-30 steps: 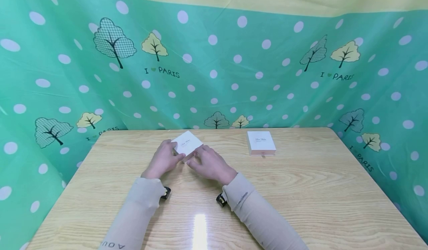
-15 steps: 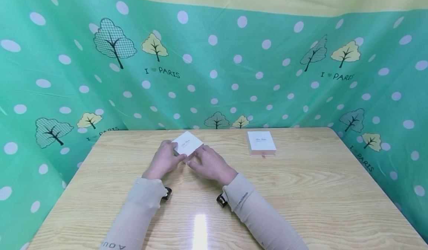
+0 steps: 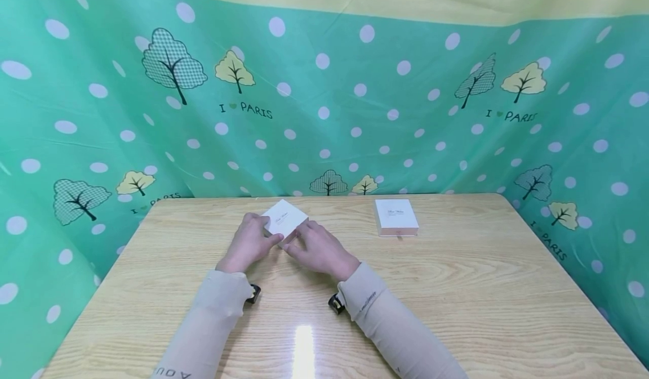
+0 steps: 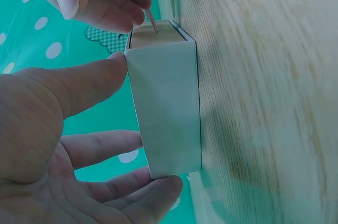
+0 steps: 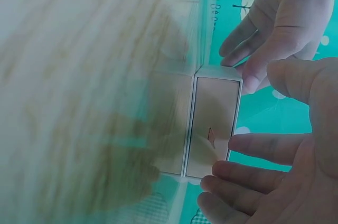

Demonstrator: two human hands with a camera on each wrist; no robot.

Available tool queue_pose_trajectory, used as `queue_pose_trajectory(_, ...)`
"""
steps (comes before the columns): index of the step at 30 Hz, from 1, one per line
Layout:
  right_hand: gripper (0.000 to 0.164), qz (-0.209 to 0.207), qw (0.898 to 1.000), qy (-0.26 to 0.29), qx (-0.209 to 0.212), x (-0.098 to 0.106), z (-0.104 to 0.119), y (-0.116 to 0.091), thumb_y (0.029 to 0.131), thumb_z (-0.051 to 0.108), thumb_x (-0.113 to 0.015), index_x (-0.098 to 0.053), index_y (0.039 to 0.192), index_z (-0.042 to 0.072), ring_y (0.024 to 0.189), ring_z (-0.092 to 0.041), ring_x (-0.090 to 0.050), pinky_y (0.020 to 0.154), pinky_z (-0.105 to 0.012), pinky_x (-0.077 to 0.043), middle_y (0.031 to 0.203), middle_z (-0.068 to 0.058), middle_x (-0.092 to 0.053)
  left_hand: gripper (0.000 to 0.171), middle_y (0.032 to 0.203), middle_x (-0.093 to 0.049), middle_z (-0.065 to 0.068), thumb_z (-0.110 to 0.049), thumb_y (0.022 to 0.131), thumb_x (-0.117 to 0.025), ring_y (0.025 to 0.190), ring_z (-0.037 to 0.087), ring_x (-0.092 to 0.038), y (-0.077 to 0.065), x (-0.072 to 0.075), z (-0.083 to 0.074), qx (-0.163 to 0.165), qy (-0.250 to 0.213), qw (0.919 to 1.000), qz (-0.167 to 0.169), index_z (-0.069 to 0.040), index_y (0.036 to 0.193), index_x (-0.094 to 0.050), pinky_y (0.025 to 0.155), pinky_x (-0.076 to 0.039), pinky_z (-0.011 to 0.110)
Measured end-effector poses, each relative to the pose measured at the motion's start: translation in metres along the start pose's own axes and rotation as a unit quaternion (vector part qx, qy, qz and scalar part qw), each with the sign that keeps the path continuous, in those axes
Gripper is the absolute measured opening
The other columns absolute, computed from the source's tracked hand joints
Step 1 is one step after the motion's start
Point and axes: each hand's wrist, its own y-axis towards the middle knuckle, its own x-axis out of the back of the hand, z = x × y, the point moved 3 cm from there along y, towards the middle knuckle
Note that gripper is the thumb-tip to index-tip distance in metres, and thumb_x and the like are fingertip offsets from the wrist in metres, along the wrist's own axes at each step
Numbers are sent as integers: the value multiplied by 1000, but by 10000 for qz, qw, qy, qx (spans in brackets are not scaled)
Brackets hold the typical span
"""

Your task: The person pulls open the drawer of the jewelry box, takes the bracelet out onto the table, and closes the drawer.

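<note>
A small white drawer-style gift box [image 3: 285,215] with thin print on its lid lies turned at an angle near the table's far edge. My left hand [image 3: 245,245] grips its sleeve, thumb at the near corner and fingers round the far side. The pink drawer front [image 5: 214,102] faces my right hand [image 3: 320,249], whose fingertips are right at it while the thumb stands apart. From that front a short pink ribbon tab [image 4: 152,21] sticks out beside the right fingers. In the right wrist view the drawer front sits flush within its white sleeve.
A second white box [image 3: 397,214] of the same look stands to the right, with its pink side towards me. Both lie on a light wooden table [image 3: 456,289]. A green dotted curtain [image 3: 324,86] hangs behind the table's far edge and round its sides.
</note>
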Motion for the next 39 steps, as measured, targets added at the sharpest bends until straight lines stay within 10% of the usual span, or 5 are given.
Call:
queue_pose_trajectory(14,47,-27,9999,77,100,-1,0,3,92,45,-58,-59,125,12,123,-23,-50,102,-40,-42,133,-8,-55,66,131,-40,28,-26,86,-72,113,39,-48,-2,-1,-1,42,0,10000,-14,11,134,-46,99,-40,51)
queue_pose_trajectory(39,68,8,9999,-43,96,0,0,2,91,45,-59,-42,142,3,126,-26,-48,104,-39,-40,139,-12,-49,61,122,-43,27,-25,87,-70,103,34,-48,-1,-1,-2,76,179,9998,-89,8,133,-49,94,-43,49)
